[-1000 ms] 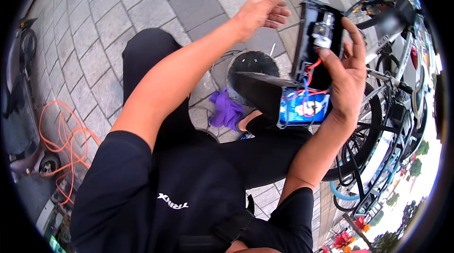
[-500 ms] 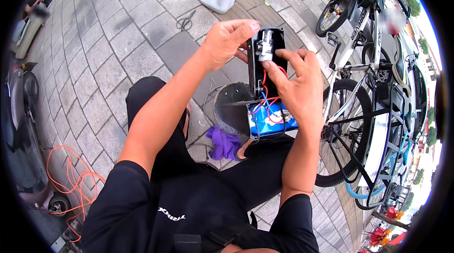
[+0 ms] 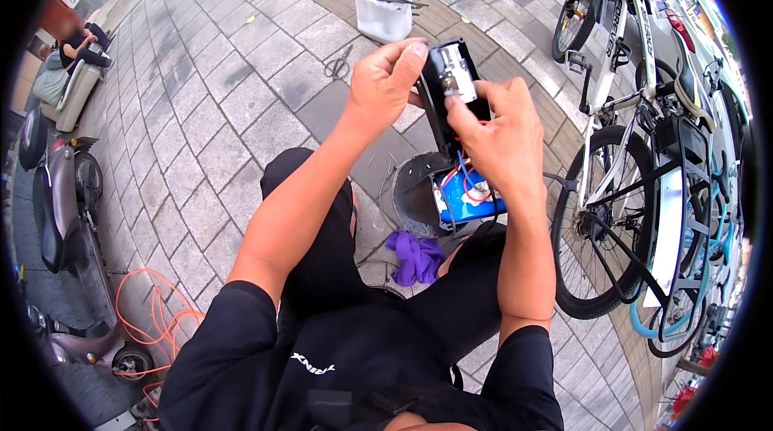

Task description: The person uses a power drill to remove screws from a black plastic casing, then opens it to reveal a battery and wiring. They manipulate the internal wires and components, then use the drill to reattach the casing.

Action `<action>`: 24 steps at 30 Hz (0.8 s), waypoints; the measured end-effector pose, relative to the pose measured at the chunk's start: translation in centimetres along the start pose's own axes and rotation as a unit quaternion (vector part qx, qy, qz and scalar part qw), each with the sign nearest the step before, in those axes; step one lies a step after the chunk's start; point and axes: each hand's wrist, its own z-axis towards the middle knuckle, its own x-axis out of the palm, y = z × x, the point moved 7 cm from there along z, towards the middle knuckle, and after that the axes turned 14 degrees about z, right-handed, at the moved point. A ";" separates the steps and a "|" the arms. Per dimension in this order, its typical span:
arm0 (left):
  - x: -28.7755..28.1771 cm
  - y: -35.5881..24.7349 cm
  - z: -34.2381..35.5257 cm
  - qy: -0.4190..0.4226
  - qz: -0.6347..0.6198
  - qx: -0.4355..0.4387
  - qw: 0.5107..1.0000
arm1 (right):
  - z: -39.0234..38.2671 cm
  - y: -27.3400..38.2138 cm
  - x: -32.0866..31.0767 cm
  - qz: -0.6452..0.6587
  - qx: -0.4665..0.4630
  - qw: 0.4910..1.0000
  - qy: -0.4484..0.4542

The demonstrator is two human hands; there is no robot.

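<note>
A black plastic housing (image 3: 438,101) with a silvery component (image 3: 456,75) inside is held up between my two hands. My left hand (image 3: 382,81) grips its upper left edge, thumb on top. My right hand (image 3: 503,133) holds its right side, thumb pressed near the lower end of the silvery part. Red and blue wires (image 3: 471,196) run down from it to a blue battery pack (image 3: 455,202) resting by a dark round object (image 3: 409,197), partly hidden behind it. A purple cloth (image 3: 415,258) lies between my legs.
Bicycles (image 3: 612,230) stand close on my right, scooters (image 3: 68,214) on my left with orange cable (image 3: 161,326). A white plastic container of tools (image 3: 382,16) and scissors (image 3: 338,65) sit on the paving (image 3: 201,109) ahead. A seated person (image 3: 80,49) is at the upper left.
My left hand, apart and loosely spread a second ago, has come down onto the housing and closed on it. The housing has moved leftward, and more of the pavement ahead is in view.
</note>
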 end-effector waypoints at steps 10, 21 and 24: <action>1.1 5.2 -1.3 0.022 -0.119 -0.145 0.982 | -1.3 -3.9 -1.0 0.260 0.040 0.964 0.035; -0.1 3.3 -0.6 -0.019 -0.073 -0.031 0.997 | -1.6 -5.2 -1.5 0.435 0.126 0.891 0.040; -0.5 4.0 -0.6 -0.009 -0.052 -0.055 0.997 | -1.8 -5.3 -1.5 0.429 0.117 0.894 0.060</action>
